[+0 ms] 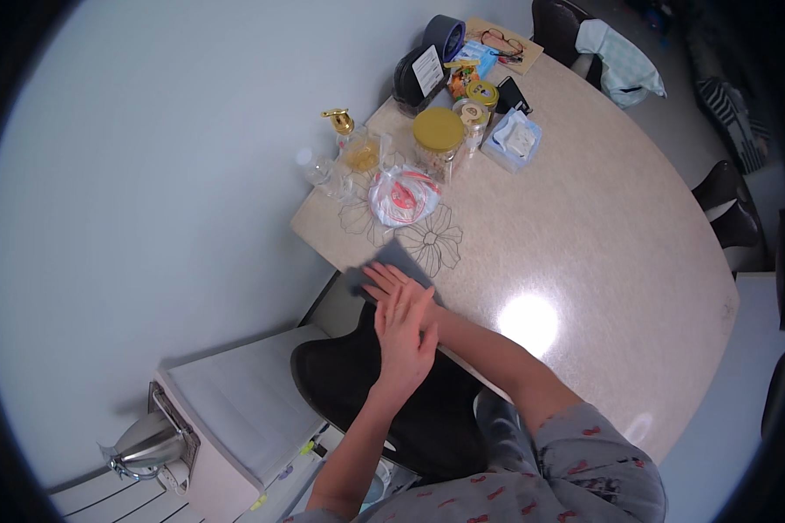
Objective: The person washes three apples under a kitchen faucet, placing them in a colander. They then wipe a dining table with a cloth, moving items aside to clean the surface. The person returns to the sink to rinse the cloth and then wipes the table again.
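Note:
A dark grey cloth (402,257) lies over the table's near-left corner, its left end blurred at the edge. Flat on top of it rests my right hand (392,280), palm down with fingers extended, not curled around the cloth. My left hand (405,340) is in front of the right hand in this view, its fingers overlapping the right hand and wrist. It holds nothing visible. Whether the two hands touch cannot be told. Below them is a dark chair (392,399), partly hidden by my left forearm.
On the pale table (562,216) stand a tied plastic bag (403,196), a yellow-lidded jar (438,134), a clear bottle (324,171), a gold-topped pump bottle (360,150) and a tissue pack (513,140). A white cabinet (248,386) and metal kettle (150,444) are at lower left.

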{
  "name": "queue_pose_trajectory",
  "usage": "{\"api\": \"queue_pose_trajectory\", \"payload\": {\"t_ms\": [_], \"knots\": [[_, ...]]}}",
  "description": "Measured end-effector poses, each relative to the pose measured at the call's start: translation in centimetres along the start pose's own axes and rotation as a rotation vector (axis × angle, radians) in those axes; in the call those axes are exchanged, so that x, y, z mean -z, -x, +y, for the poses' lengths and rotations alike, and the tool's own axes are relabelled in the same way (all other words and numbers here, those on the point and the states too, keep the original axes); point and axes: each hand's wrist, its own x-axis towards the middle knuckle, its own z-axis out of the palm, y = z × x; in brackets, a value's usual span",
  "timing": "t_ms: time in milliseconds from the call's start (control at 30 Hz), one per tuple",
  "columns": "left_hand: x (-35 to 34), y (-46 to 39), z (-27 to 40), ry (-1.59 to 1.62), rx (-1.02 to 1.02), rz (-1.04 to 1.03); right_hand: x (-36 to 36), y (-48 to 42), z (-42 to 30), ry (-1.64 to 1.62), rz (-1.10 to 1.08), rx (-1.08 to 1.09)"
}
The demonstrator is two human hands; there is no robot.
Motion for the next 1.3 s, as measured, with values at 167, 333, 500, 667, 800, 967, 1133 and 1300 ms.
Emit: {"api": "queue_pose_trajectory", "payload": {"t_ms": [167, 333, 500, 667, 800, 967, 1133, 1300], "knots": [[0.3, -1.0, -0.1, 0.019, 0.003, 0.082, -1.3, -6.5, 0.9, -0.028, -0.021, -0.070], [-4.4, -2.7, -1.8, 0.022, -0.057, 0.126, 5.5, 2.0, 3.3, -0.110, -0.095, -0.052], [-10.4, -6.3, 0.0, -0.049, -0.073, -0.008, 13.5, 12.4, 12.3, 0.055, 0.004, -0.249], [-17.0, -11.2, 2.0, -0.168, -0.248, -0.035, 18.1, 21.5, 19.8, 0.286, 0.167, -0.771], [-21.3, -16.1, 2.7, -0.252, -0.337, 0.034, 22.4, 35.5, 21.5, 0.447, 0.301, -1.075], [-24.4, -17.8, 3.8, -0.432, -0.327, 0.125, 24.4, 54.1, 20.1, 0.649, 0.341, -1.431], [-24.8, -17.5, 4.1, -0.474, -0.303, 0.105, 23.5, 54.7, 20.0, 0.657, 0.335, -1.418], [-24.3, -17.7, 4.1, -0.476, -0.317, 0.134, 20.8, 37.4, 18.5, 0.298, 0.224, -0.882]]}}
